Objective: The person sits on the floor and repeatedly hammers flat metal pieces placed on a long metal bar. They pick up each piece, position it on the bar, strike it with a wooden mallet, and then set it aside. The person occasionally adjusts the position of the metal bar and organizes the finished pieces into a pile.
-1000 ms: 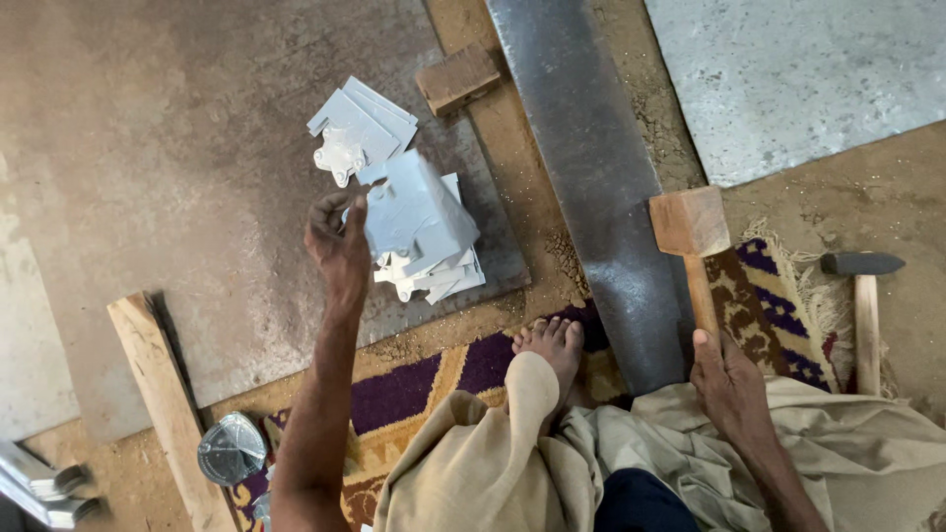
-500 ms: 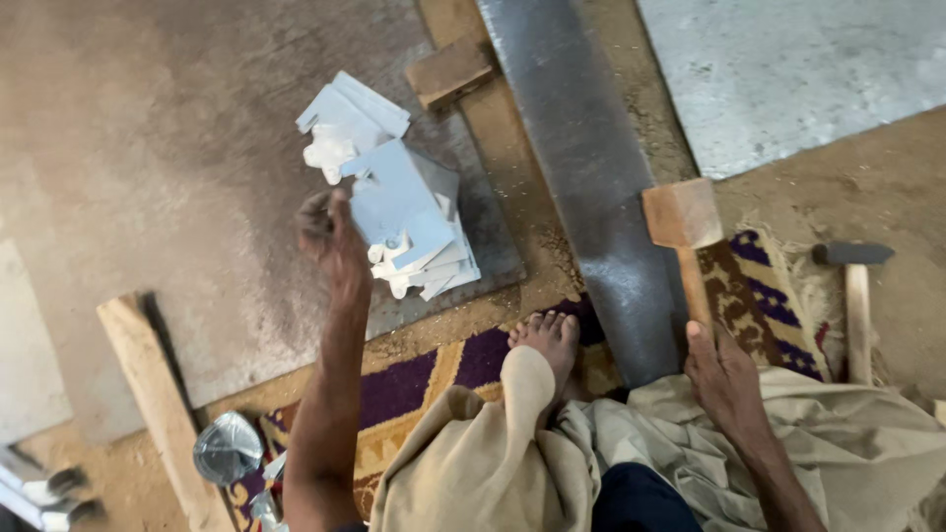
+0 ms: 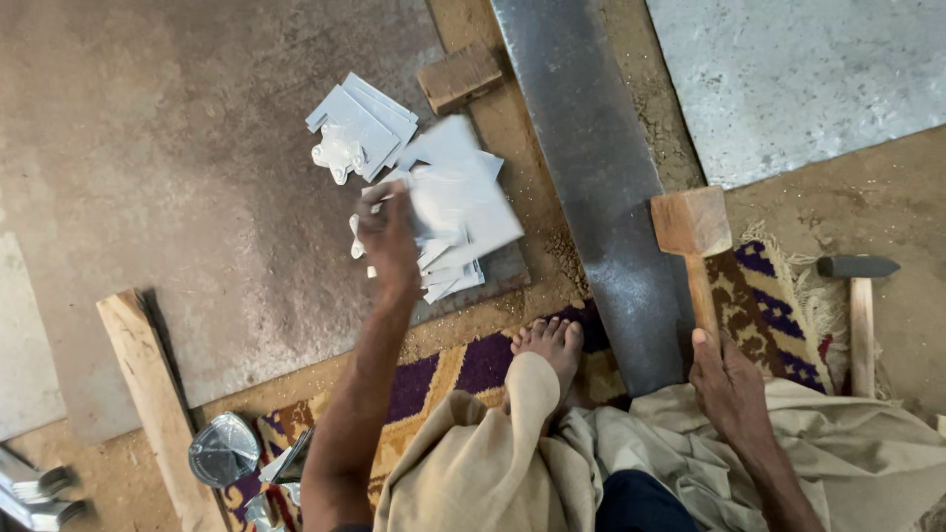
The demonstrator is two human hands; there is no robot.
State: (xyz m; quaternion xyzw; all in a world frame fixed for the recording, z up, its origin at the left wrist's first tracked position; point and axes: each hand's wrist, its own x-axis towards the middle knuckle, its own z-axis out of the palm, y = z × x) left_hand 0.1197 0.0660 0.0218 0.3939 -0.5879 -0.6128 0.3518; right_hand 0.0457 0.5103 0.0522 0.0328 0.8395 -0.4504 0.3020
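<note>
- Head view, sole view. Landmark taken: the long grey steel bar (image 3: 591, 187) lying on the earth floor (image 3: 148, 148).
- Left hand (image 3: 386, 241) is seen well to the left of the bar, closed on a white cut sheet piece (image 3: 463, 202); the piece is blurred and appears lifted off the pile.
- The pile of similar white pieces (image 3: 443, 271) lies just left of the bar, under and beside that hand; a second small stack (image 3: 357, 123) is noted further left and up from it.
- Right hand (image 3: 724, 379) is clenched round the handle of a wooden mallet (image 3: 692, 225); the mallet head rests at the bar's right edge.
- A steel hammer (image 3: 859, 296) lies right of the bar, untouched. A wooden block (image 3: 459, 75) sits just left of the bar's upper end.
- A bare foot (image 3: 547, 345) rests on the patterned rug (image 3: 463, 365) near the bar's lower end.
- A plank (image 3: 158, 404) and a shiny metal part (image 3: 224, 448) are noted far left of the bar.
- Judgement on handling: one piece only should be pinched by an edge, so that the sheets below are not dragged along; the mallet is best kept still meanwhile.
</note>
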